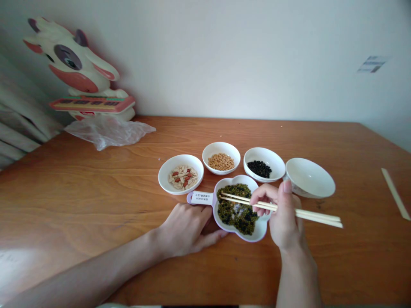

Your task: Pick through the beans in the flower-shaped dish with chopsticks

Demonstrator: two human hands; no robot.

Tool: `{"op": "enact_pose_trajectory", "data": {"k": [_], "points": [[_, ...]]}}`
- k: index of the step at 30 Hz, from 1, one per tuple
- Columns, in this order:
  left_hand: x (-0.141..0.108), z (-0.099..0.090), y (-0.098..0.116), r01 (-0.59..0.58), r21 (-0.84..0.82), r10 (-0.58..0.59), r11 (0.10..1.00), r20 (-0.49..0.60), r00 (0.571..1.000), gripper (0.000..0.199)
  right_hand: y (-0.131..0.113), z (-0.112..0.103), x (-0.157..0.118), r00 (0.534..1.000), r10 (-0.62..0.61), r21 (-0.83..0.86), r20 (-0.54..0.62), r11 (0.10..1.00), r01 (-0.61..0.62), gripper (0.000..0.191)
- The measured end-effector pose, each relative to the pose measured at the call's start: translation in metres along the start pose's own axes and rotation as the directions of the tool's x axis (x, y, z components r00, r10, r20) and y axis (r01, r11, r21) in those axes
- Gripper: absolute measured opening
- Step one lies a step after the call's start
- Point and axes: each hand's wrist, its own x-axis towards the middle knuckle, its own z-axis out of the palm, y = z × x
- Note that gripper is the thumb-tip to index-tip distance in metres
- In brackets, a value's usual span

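Note:
My right hand (285, 214) is closed around a pair of wooden chopsticks (308, 215). Their tips reach into a white flower-shaped dish (259, 231) with a purple rim, among green and black beans (236, 222). My left hand (189, 229) is closed at the left side of this dish, by its labelled purple handle (201, 198); the thumb lies along the lower rim and the fingertips are hidden. Behind the dish stand white bowls: one with peanuts (183, 177), one with yellow soybeans (221, 161), one with black beans (260, 168). A fourth bowl (310, 177) shows no contents.
A cow-shaped toy keyboard (93, 105) stands at the back left, with a crumpled clear plastic bag (111, 131) before it. On the right of the wooden table (96, 184) lies a pale strip (395, 193). A white wall (224, 60) rises behind the table.

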Motion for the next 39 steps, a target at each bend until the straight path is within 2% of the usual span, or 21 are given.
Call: {"op": "enact_pose_trajectory", "data": {"k": [6, 24, 33, 39], "points": [[-0.0005, 0.0030, -0.0007, 0.000, 0.002, 0.000, 1.000, -0.010, 1.000, 0.057, -0.0022, -0.0007, -0.0021, 0.999, 0.034, 0.038, 0.013, 0.999, -0.035, 0.083], [-0.0006, 0.0026, -0.0001, -0.001, 0.005, 0.001, 1.000, -0.010, 1.000, 0.055, -0.0081, -0.0038, -0.0060, 1.000, 0.010, -0.039, -0.006, 0.999, -0.010, 0.085], [-0.0012, 0.0020, -0.0009, -0.020, 0.017, 0.021, 1.000, -0.036, 0.999, 0.054, -0.0091, -0.0072, -0.0072, 0.998, 0.062, -0.048, 0.019, 0.997, -0.061, 0.085], [-0.0005, 0.0043, -0.0016, -0.031, 0.031, 0.032, 0.999, -0.030, 0.999, 0.054, -0.0064, -0.0050, -0.0075, 0.999, 0.046, -0.052, 0.011, 0.998, -0.046, 0.085]]}}
